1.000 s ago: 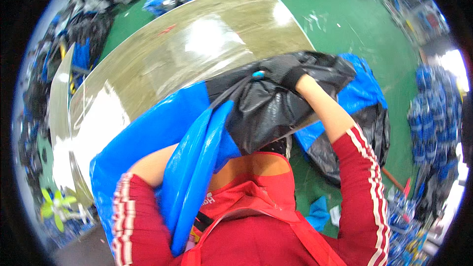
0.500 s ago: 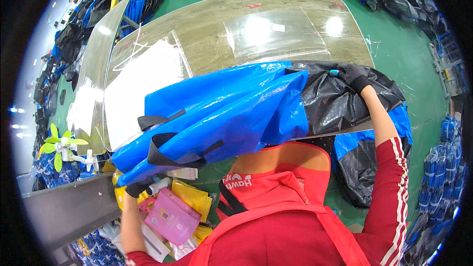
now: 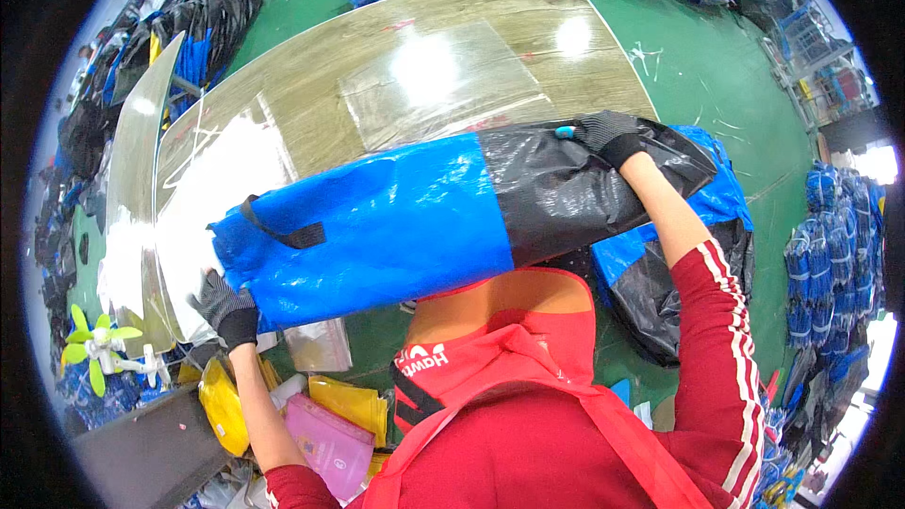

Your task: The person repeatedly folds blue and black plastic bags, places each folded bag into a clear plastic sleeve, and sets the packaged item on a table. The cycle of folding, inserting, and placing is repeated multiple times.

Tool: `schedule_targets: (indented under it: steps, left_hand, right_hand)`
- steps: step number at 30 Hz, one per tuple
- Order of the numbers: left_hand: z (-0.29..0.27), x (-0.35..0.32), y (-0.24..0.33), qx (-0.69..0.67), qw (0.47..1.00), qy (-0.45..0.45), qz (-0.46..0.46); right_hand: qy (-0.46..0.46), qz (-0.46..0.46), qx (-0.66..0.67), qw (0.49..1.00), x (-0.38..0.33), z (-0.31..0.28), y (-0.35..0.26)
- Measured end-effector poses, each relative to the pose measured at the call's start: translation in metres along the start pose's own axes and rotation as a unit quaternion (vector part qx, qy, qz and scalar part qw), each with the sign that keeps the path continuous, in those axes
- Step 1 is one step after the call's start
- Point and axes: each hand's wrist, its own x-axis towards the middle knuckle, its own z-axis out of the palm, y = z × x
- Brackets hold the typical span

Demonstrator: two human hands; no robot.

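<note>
A large blue-and-black woven plastic bag (image 3: pixel 377 226) lies flattened across the near side of the table, its blue part to the left and its black part to the right. A black strap handle (image 3: pixel 294 234) shows on the blue part. My left hand (image 3: pixel 226 309), in a dark knit glove, is closed at the bag's left end; its thumb is hidden. On the black part, my right hand (image 3: pixel 608 137), gloved with a teal thumb tip, grips the far edge. The bag's near edge overhangs the table towards my red apron (image 3: pixel 500 349).
The wood-patterned table (image 3: pixel 311 75) carries a clear plastic sheet (image 3: pixel 443 85) and a glaring white area at left. Another blue-and-black bag (image 3: pixel 660 292) hangs at right. A small green fan (image 3: pixel 99 349) and yellow and pink bags (image 3: pixel 325 443) sit lower left. Blue bundles (image 3: pixel 830 254) stack at right.
My left hand has moved up and left from below the table edge, drawing the bag's left end out. The blue folds now lie flat. The right hand keeps its hold.
</note>
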Motion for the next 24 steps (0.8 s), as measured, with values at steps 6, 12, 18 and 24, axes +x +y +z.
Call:
schedule_targets:
  steps: [6, 12, 18, 24]
  left_hand:
    - [-0.153, -0.029, 0.228, -0.412, 0.759, 0.153, 0.481]
    - [-0.136, -0.048, 0.288, -0.372, 0.768, 0.16, 0.496]
    - [-0.163, -0.05, 0.337, -0.384, 0.703, 0.193, 0.567]
    - [-0.172, -0.061, 0.369, -0.44, 0.702, 0.146, 0.541]
  right_hand:
    - [-0.059, -0.024, 0.001, 0.998, -0.003, -0.023, -0.011]
    - [0.158, -0.106, -0.017, 0.982, -0.071, -0.053, 0.042]
    - [0.169, -0.05, 0.07, 0.982, -0.09, 0.034, 0.095]
    - [0.354, 0.28, 0.681, 0.576, -0.131, 0.1, 0.123]
